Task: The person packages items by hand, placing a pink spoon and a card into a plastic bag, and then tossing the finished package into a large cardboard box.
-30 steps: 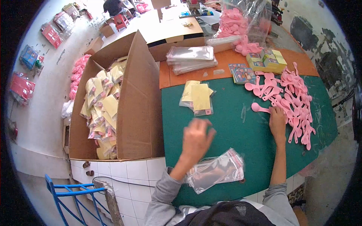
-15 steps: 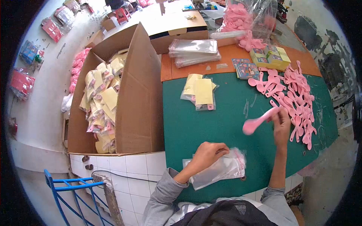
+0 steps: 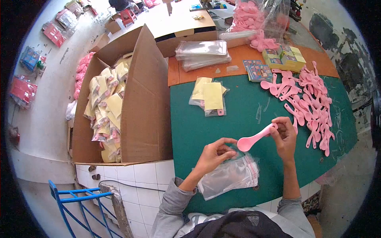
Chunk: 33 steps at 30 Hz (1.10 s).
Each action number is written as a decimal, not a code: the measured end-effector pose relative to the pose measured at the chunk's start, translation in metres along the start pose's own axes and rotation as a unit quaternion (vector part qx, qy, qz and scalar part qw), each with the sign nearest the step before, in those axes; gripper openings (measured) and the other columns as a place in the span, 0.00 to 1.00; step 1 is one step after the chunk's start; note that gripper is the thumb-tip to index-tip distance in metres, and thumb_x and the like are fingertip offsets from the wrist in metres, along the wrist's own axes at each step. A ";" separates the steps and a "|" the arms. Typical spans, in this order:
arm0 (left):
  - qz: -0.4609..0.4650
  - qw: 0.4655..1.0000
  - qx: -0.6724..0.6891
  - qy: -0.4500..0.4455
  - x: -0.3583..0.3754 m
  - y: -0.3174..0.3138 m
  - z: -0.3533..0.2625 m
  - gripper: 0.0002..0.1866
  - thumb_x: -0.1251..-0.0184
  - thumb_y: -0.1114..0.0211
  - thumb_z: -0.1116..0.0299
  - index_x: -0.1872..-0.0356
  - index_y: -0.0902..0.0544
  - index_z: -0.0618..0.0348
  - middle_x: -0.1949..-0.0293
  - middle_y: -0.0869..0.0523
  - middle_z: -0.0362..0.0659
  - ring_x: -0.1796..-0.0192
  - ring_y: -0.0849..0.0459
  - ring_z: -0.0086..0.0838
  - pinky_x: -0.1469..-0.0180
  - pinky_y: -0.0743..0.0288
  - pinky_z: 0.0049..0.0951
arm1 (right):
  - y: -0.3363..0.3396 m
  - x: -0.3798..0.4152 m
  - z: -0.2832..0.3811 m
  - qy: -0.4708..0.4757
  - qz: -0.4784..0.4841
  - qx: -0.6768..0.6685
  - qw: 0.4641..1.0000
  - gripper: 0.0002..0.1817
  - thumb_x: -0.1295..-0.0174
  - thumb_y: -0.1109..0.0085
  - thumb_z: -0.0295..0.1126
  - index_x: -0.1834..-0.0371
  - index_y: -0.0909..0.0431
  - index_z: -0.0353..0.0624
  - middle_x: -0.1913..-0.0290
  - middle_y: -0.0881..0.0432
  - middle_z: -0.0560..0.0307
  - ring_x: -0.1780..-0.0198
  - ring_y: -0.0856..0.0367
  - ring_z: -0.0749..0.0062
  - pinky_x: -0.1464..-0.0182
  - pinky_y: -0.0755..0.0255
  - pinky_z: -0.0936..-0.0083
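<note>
A pink spoon (image 3: pixel 256 139) is in my right hand (image 3: pixel 285 137), pinched by its handle end, with the bowl pointing left. My left hand (image 3: pixel 216 156) is closed at the upper edge of the clear plastic bags (image 3: pixel 230 178), close to the spoon's bowl; a bit of clear film shows at its fingertips. The bags lie in a stack on the green table mat (image 3: pixel 198 135). To the right spreads a pile of pink spoons (image 3: pixel 315 105). Filled bags with yellow cards (image 3: pixel 213 96) rest farther back on the mat.
An open cardboard box (image 3: pixel 145 107) with many filled bags stands at the left. Clear bag stacks (image 3: pixel 202 51), card stacks (image 3: pixel 283 59) and a bag of pink spoons (image 3: pixel 248 18) sit along the back. A blue metal frame (image 3: pixel 83 194) stands at lower left.
My right hand has brought the spoon left and down, towards my left hand. My left hand has risen slightly from the bag stack, with clear film at its fingers.
</note>
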<state>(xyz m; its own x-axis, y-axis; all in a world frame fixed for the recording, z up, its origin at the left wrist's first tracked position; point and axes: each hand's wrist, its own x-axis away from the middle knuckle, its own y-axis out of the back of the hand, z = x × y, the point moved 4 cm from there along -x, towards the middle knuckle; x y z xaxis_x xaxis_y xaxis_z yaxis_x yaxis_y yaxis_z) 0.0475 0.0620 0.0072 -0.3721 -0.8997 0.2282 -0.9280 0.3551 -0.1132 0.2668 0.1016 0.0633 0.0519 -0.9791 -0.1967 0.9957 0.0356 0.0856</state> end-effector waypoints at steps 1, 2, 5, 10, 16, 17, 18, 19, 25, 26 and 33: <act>-0.003 1.000 0.005 0.001 -0.001 0.001 0.003 0.18 0.37 0.38 0.76 0.46 0.26 0.65 0.61 0.15 0.45 0.57 0.16 0.24 0.56 0.21 0.23 | -0.002 0.001 0.000 0.003 0.007 0.006 1.000 0.11 0.40 0.41 0.23 0.55 0.28 0.35 0.65 0.20 0.56 0.63 0.19 0.77 0.60 0.22 0.80; -0.006 1.000 0.011 0.001 -0.002 0.001 0.005 0.18 0.37 0.38 0.76 0.46 0.26 0.65 0.62 0.15 0.46 0.57 0.16 0.24 0.56 0.21 0.23 | -0.004 0.002 -0.001 0.006 0.015 0.012 1.000 0.11 0.40 0.41 0.22 0.55 0.28 0.35 0.65 0.20 0.56 0.62 0.19 0.77 0.60 0.22 0.80; -0.045 0.999 0.011 -0.012 -0.001 0.003 0.005 0.18 0.38 0.36 0.73 0.47 0.25 0.62 0.64 0.13 0.44 0.60 0.15 0.22 0.61 0.21 0.21 | -0.009 0.003 -0.002 0.007 0.030 0.022 0.999 0.12 0.40 0.41 0.22 0.55 0.29 0.34 0.64 0.20 0.56 0.62 0.19 0.77 0.59 0.22 0.79; -0.040 0.999 0.019 -0.013 -0.002 -0.001 0.004 0.18 0.37 0.37 0.74 0.46 0.25 0.63 0.60 0.14 0.45 0.58 0.16 0.23 0.59 0.21 0.22 | -0.016 0.005 0.002 0.004 0.052 0.032 0.998 0.12 0.41 0.40 0.21 0.55 0.29 0.35 0.65 0.19 0.54 0.62 0.19 0.76 0.59 0.22 0.79; -0.030 0.997 0.032 -0.062 -0.003 -0.012 -0.004 0.15 0.34 0.40 0.70 0.48 0.22 0.63 0.62 0.14 0.44 0.58 0.17 0.22 0.58 0.22 0.22 | -0.031 0.011 0.002 0.005 0.088 0.066 0.994 0.14 0.43 0.38 0.23 0.56 0.30 0.36 0.68 0.18 0.53 0.64 0.17 0.76 0.60 0.23 0.79; -0.038 0.996 0.037 -0.078 -0.002 -0.012 -0.005 0.14 0.33 0.40 0.68 0.49 0.21 0.62 0.64 0.14 0.43 0.59 0.16 0.23 0.58 0.23 0.22 | -0.031 0.011 0.003 0.006 0.085 0.069 0.994 0.14 0.43 0.38 0.24 0.56 0.30 0.37 0.68 0.17 0.53 0.65 0.17 0.76 0.60 0.23 0.79; -0.027 0.997 -0.004 -0.073 -0.002 -0.011 -0.006 0.14 0.32 0.42 0.67 0.50 0.21 0.63 0.65 0.14 0.42 0.60 0.17 0.21 0.59 0.23 0.22 | -0.031 0.012 0.003 0.007 0.081 0.071 0.994 0.14 0.43 0.37 0.24 0.56 0.31 0.37 0.68 0.17 0.53 0.65 0.17 0.77 0.60 0.23 0.80; -0.016 0.997 -0.045 -0.069 -0.002 -0.006 -0.008 0.14 0.31 0.44 0.67 0.51 0.20 0.63 0.65 0.14 0.42 0.62 0.17 0.20 0.60 0.24 0.21 | -0.030 0.011 0.005 0.022 0.071 0.078 0.994 0.14 0.43 0.37 0.25 0.57 0.30 0.37 0.68 0.17 0.53 0.65 0.17 0.77 0.61 0.23 0.80; -0.001 0.998 -0.053 -0.043 0.001 0.007 -0.013 0.15 0.28 0.49 0.65 0.55 0.19 0.65 0.66 0.15 0.41 0.64 0.18 0.19 0.60 0.25 0.20 | -0.047 0.007 0.030 0.116 0.167 0.116 0.972 0.13 0.38 0.41 0.38 0.61 0.25 0.39 0.62 0.18 0.51 0.58 0.18 0.70 0.54 0.26 0.73; -0.013 0.999 -0.019 -0.045 0.001 0.008 -0.014 0.15 0.28 0.49 0.65 0.55 0.19 0.66 0.66 0.15 0.41 0.63 0.18 0.19 0.60 0.25 0.21 | -0.058 0.003 0.039 0.181 0.235 0.142 0.944 0.14 0.37 0.43 0.40 0.61 0.24 0.40 0.61 0.19 0.51 0.56 0.19 0.67 0.51 0.27 0.70; -0.055 0.971 0.116 -0.202 0.012 0.014 -0.040 0.16 0.26 0.52 0.66 0.55 0.22 0.70 0.59 0.15 0.49 0.56 0.16 0.27 0.52 0.23 0.25 | -0.008 -0.162 -0.032 0.125 0.052 0.349 0.927 0.23 0.40 0.45 0.47 0.64 0.21 0.34 0.57 0.21 0.39 0.51 0.25 0.45 0.48 0.32 0.62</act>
<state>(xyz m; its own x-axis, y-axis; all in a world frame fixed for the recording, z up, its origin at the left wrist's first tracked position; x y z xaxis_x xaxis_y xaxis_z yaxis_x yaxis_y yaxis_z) 0.0291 0.0661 0.0468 -0.1883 -0.9719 -0.1414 -0.9146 0.2260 -0.3353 0.2527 0.2667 0.0636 0.2484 -0.8977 -0.3639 0.6964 -0.0957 0.7113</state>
